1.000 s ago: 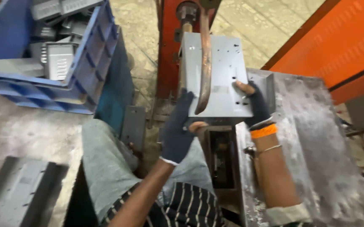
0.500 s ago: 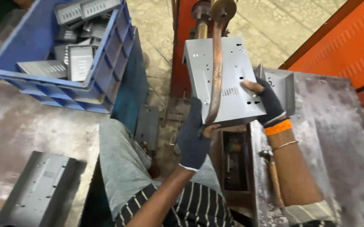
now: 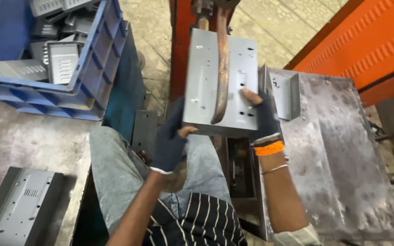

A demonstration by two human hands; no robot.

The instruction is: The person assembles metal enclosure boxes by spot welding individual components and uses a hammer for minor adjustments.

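Observation:
I hold a grey sheet-metal panel with small punched holes under a curved copper arm of an orange-red machine. My left hand, in a dark fingerless glove, grips the panel's near left corner. At the panel's right edge my right hand, also gloved and with an orange band at the wrist, presses its fingers on the top face. The copper arm crosses over the middle of the panel.
A blue plastic crate of several grey metal parts stands at the upper left. Another grey panel lies at the lower left on a worn table. A steel worktop with a small bent bracket is on the right, orange sheeting beyond it.
The panel and both hands have shifted slightly under the copper arm, and the view has dipped and moved closer. Both hands keep their grip.

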